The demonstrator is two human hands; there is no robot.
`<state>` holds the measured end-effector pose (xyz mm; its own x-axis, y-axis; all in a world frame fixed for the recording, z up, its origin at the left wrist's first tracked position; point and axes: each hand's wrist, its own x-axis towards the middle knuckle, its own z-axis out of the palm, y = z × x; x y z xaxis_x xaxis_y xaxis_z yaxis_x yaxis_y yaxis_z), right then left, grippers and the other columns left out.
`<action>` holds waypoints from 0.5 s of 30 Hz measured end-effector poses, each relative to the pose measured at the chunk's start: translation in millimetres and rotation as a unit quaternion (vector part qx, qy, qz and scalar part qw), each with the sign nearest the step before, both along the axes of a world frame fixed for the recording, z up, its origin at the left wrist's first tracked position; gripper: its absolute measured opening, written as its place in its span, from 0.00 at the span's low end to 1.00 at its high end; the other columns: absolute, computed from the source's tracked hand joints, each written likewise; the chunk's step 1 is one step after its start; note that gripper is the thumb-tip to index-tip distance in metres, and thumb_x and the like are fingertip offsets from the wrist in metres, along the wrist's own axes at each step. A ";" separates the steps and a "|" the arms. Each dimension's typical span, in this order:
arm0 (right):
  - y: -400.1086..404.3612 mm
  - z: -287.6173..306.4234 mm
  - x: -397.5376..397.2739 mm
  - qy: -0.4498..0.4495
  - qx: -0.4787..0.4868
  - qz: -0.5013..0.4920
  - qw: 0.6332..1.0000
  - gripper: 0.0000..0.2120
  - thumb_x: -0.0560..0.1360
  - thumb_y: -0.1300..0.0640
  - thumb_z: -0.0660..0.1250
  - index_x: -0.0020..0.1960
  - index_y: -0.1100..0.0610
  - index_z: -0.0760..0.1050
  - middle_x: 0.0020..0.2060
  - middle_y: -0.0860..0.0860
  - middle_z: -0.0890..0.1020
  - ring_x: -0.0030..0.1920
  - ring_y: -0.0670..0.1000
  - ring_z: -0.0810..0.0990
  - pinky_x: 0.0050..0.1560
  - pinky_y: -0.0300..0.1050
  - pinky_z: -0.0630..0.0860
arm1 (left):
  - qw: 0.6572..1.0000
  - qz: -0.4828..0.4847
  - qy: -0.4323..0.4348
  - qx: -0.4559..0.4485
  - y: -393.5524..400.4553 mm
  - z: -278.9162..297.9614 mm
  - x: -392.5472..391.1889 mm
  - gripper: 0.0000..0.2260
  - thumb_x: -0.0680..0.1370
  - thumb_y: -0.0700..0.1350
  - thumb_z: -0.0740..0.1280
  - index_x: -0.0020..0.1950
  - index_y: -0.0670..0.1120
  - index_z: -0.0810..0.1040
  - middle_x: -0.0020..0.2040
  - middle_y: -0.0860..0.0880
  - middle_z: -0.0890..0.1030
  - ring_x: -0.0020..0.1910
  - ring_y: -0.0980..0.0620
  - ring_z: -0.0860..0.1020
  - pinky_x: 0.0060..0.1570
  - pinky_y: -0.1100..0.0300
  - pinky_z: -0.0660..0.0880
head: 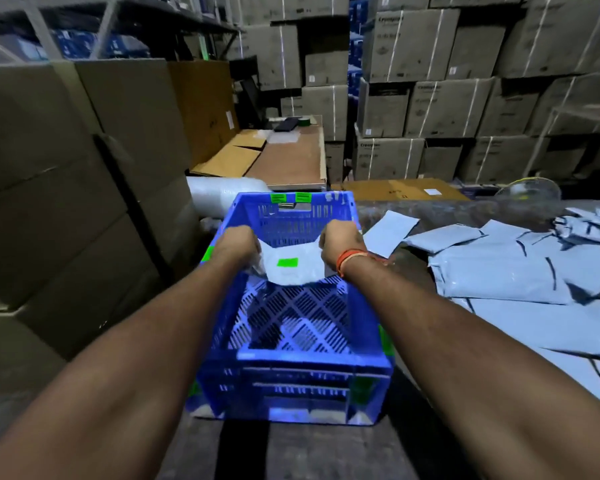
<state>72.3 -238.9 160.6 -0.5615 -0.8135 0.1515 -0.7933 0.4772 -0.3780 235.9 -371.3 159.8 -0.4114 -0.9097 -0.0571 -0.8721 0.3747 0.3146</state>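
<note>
Item: one pale poly packet (291, 268), green label (287, 262) on its upper face, carried clear of every surface. We logged it as gripped at both short ends. The left hand (238, 242) was curled closed on the left end and the right hand (338, 239) was curled closed on the right end. We could not see the fingertips, which lay under the film. An orange thread (352, 258) circled the right wrist. The packet's long axis ran side to side, sagging a little in the middle, over the far half of a blue slotted crate (312, 357). The crate's lattice floor lay straight below the packet and towards us. The two hands stood level, one near each side wall, so we judged neither nearer. We judged that a plain lowering between the walls would be enough to seat the packet, with its span kept inside the rim. The crate stood at the left edge of the tabletop (326, 452). Loose mailers (506, 268) of the same kind were heaped towards the right edge, well apart from the grip. Also noted: a bubble wrap roll (222, 195) just beyond the crate's far left corner, and stacked cartons (66, 202) off the left edge.
</note>
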 end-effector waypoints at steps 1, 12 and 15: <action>-9.3 -6.6 4.7 -0.008 0.012 -0.021 1.000 0.11 0.75 0.65 0.66 0.56 0.63 0.80 0.53 0.61 0.83 0.53 0.61 0.83 0.48 0.50 0.79 | 1.000 -0.002 -0.010 0.005 -14.1 -12.6 -4.1 0.17 0.66 0.46 0.71 0.54 0.48 0.86 0.54 0.46 0.85 0.54 0.43 0.82 0.53 0.53 0.80; -64.5 -79.8 1.7 -0.093 0.069 -0.200 0.973 0.14 0.79 0.66 0.60 0.62 0.64 0.78 0.59 0.60 0.82 0.60 0.60 0.81 0.57 0.52 0.78 | 0.995 0.031 -0.033 0.087 -56.5 -110.2 -32.9 0.17 0.77 0.41 0.68 0.65 0.41 0.80 0.65 0.40 0.80 0.64 0.40 0.78 0.59 0.50 0.77; -66.0 -91.7 -2.6 -0.096 0.092 -0.210 0.969 0.15 0.79 0.67 0.60 0.63 0.64 0.78 0.60 0.61 0.81 0.60 0.61 0.81 0.58 0.52 0.78 | 0.993 0.034 -0.049 0.101 -59.8 -131.5 -32.4 0.18 0.76 0.43 0.69 0.66 0.44 0.80 0.66 0.40 0.79 0.64 0.41 0.79 0.59 0.51 0.77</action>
